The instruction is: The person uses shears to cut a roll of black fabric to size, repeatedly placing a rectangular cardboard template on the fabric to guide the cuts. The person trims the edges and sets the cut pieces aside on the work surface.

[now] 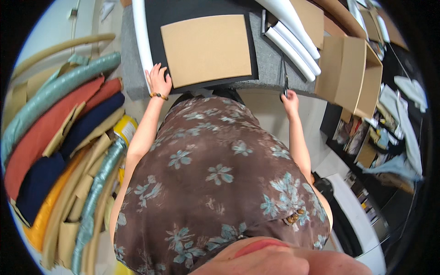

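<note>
A tan cardboard sheet (206, 51) lies on a larger black sheet (253, 55) on the grey worktable (270, 68). My left hand (159, 80), with a beaded bracelet at the wrist, rests open at the black sheet's near left corner. Its fingers are spread, next to the end of a long white roll (143, 41) along the left side. At the table's front edge, right of the cardboard, my right hand (289, 101) is closed round the handles of black scissors (286, 80). Their blades point away from me, toward the white paper rolls (293, 54).
An open cardboard box (350, 75) stands at the table's right end. On the far right, shelves (355, 133) hold cluttered scraps. Many wrapped rolls, including a teal roll (59, 98) and a red roll (50, 142), are stacked on my left.
</note>
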`<state>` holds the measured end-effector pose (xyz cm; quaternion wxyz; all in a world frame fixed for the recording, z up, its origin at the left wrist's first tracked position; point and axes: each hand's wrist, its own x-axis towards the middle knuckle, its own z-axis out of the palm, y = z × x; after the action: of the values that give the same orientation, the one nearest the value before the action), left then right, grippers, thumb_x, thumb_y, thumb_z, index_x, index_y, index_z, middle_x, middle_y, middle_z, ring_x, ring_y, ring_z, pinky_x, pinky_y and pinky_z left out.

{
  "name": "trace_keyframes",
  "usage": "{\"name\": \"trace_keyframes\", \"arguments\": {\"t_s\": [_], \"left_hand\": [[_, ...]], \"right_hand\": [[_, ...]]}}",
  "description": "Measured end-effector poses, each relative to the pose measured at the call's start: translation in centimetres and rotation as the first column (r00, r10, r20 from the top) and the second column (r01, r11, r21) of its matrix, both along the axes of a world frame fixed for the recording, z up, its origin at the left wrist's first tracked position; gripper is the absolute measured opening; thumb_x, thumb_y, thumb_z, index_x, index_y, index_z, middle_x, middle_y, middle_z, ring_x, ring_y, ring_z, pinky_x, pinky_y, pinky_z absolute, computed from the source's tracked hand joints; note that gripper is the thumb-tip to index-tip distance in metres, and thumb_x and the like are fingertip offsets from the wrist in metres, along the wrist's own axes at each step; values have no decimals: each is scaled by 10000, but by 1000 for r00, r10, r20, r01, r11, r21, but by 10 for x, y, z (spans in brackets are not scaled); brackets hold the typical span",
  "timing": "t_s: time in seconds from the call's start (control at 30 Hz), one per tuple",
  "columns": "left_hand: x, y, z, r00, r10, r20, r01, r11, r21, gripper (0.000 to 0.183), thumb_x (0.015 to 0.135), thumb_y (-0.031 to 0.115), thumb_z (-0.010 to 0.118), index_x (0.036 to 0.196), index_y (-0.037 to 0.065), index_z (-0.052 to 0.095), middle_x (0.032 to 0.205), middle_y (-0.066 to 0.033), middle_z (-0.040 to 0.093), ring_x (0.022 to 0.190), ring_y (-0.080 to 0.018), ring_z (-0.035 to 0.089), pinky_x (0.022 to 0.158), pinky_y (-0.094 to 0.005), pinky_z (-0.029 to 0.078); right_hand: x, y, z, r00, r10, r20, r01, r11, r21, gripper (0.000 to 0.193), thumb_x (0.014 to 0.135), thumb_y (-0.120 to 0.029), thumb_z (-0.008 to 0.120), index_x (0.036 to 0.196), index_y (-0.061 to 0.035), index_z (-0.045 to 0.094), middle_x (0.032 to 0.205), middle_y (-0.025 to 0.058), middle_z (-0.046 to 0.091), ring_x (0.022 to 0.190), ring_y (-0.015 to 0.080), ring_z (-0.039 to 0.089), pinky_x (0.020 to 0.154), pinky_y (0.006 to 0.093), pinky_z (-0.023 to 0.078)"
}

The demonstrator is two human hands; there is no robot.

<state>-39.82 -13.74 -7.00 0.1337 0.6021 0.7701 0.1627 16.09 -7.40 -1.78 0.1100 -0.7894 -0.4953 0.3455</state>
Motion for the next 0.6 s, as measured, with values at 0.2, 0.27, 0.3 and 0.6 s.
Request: {"name": "trace_keyframes", "arguments": {"t_s": [0.2, 0.27, 0.3, 0.6], "left_hand": [[-5, -2, -6, 991, 24, 128, -24, 1000, -3, 218, 803, 55, 600, 1004, 98, 673, 1203, -59, 639, 1175, -232, 552, 1180, -534, 83], [-3, -7, -4, 994, 79, 78, -75, 996, -46, 213, 853, 163, 623, 1051, 105, 674, 1224, -63, 631, 1183, -227, 550, 1174, -543, 84], [2, -3, -3, 994, 94, 48, -91, 994, -64, 239, 873, 220, 633, 1084, 114, 672, 1236, -61, 627, 1185, -223, 550, 1167, -550, 94], [64, 6, -19, 881, 471, -37, -468, 859, -209, 673, 798, 442, 718, 1301, 39, 524, 1482, -173, 377, 1397, -331, 299, 1156, -588, 63]], "right_hand": [[11, 8, 118, 990, 113, -80, -111, 993, 32, 328, 781, -175, 813, 1012, -22, 637, 803, -8, 652, 734, 47, 576, 661, 213, 461], [-3, 64, 126, 965, 217, -148, -212, 976, 51, 351, 783, -159, 808, 1044, 17, 652, 814, -21, 646, 737, 49, 569, 644, 208, 457], [-9, 91, 128, 953, 254, -167, -242, 966, 88, 384, 776, -177, 816, 1065, 23, 662, 805, -26, 638, 736, 50, 563, 640, 209, 456], [-77, 302, 132, 788, 590, -175, -613, 727, -309, 451, 733, -445, 790, 919, -35, 755, 649, -28, 544, 624, 76, 464, 574, 239, 357]]}}
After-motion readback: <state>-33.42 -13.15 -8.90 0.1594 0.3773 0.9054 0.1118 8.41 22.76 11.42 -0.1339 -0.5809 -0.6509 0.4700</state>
